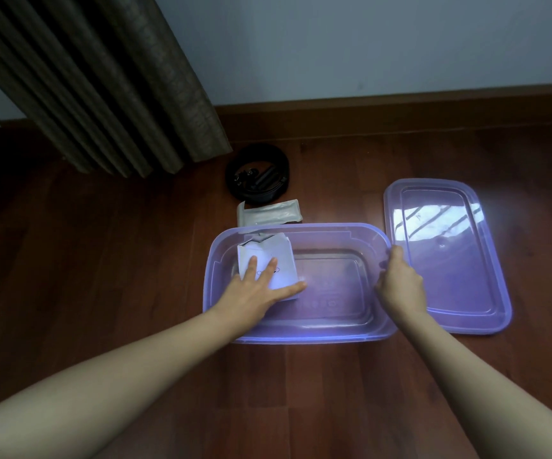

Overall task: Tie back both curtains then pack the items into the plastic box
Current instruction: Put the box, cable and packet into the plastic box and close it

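Purple translucent plastic box point(334, 336) is sitting open at centre frame on the wooden floor point(102, 260), its lid point(447, 256) lying flat just right. Left hand point(251, 293), fingers spread, is pressing a white packet point(279, 256) inside the box. Right hand point(400, 283) is pinching the box's right rim. A sealed pouch point(269, 213) and black coiled belt point(257, 173) are lying beyond the far rim, near the pleated curtain point(102, 94).

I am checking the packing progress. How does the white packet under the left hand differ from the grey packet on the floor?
The white packet lies inside the plastic box, at its left end; the grey packet lies on the floor just behind the box. The left hand presses flat on the white one; nothing touches the grey one. The white one looks squarish with a torn top, the grey one long and narrow. Both are flat, pale packets.
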Demonstrator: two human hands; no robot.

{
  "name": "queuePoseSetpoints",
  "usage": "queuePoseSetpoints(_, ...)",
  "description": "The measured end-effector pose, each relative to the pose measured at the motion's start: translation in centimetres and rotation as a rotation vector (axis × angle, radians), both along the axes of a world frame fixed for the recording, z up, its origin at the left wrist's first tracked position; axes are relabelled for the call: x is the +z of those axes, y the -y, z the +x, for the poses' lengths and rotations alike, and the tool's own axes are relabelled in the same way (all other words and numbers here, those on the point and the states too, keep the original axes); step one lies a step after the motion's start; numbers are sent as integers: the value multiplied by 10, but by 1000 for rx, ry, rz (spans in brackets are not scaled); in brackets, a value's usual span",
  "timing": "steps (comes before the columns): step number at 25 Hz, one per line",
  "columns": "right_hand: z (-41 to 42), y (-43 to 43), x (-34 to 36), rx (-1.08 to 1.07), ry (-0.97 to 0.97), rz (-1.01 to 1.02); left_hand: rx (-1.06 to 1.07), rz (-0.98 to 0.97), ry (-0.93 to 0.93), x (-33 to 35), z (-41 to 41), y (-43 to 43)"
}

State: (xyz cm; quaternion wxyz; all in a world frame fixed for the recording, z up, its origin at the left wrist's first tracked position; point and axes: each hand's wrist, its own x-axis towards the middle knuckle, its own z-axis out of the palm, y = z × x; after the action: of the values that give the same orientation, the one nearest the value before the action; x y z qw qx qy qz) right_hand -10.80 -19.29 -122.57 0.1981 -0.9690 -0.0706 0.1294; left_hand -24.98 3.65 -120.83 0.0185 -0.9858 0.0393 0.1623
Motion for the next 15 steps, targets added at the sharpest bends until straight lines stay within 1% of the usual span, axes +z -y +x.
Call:
queuePoseSetpoints(2,0,0,0,-4,-5,-3,22,39,-123,6,-5,-4)
queuePoseSetpoints(3,0,0,0,-6,-4,-4,31,35,-150,8,-7,-6)
queuePoseSetpoints(10,1,-1,1,-5,-2,-10,50,144,-256,19,-4,-3)
queuePoseSetpoints(11,1,0,1,-8,-1,-7,55,146,-232,20,-4,-3)
queuePoseSetpoints(12,1,-1,1,-12,-1,-2,64,123,-168,23,-3,-3)
queuePoseSetpoints(13,0,-1,1,-16,-2,1,68,67,-45,26,-2,-4)
queuePoseSetpoints(15,-1,0,1,-21,-6,2,28,-143,287,30,5,-9)
